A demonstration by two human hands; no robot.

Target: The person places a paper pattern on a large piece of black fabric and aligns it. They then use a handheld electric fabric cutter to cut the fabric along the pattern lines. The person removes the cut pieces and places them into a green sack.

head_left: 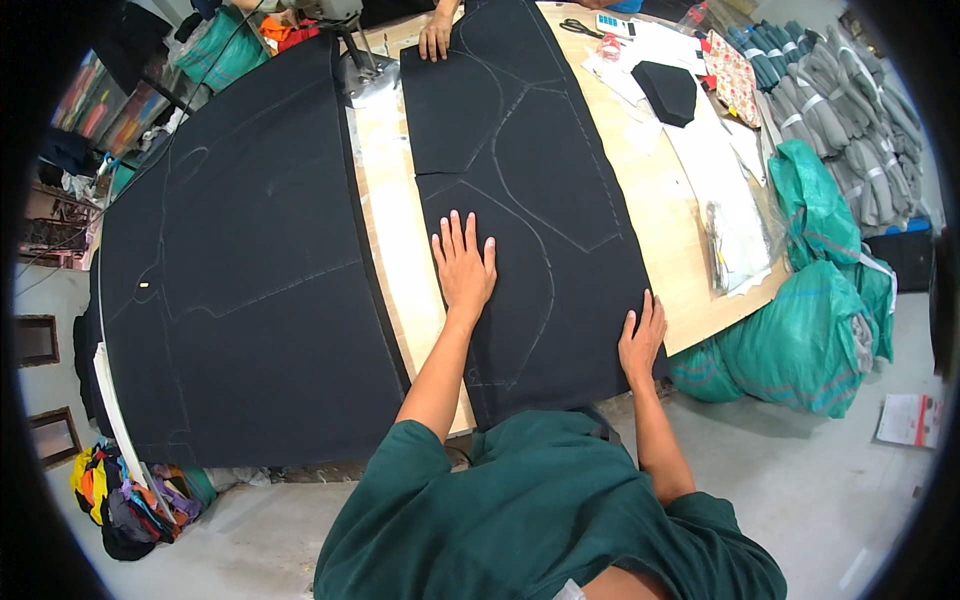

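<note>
A dark cloth piece (pixel 550 320) with chalked curved and straight outlines lies on the wooden table (pixel 690 310). My left hand (pixel 463 262) rests flat on its left part, fingers spread. My right hand (pixel 642 338) lies along its right edge, fingers stretched out and slightly apart. A larger dark cloth (pixel 250 250), also chalked, lies to the left, with a pale strip of bare table between the two.
Another person's hand (pixel 435 37) touches the cloth's far edge beside a metal machine (pixel 365 75). Right: paper patterns (pixel 730 200), scissors (pixel 580 25), green sacks (pixel 790 340), grey rolled bundles (pixel 830 120). Lower left: colourful fabric scraps (pixel 110 500).
</note>
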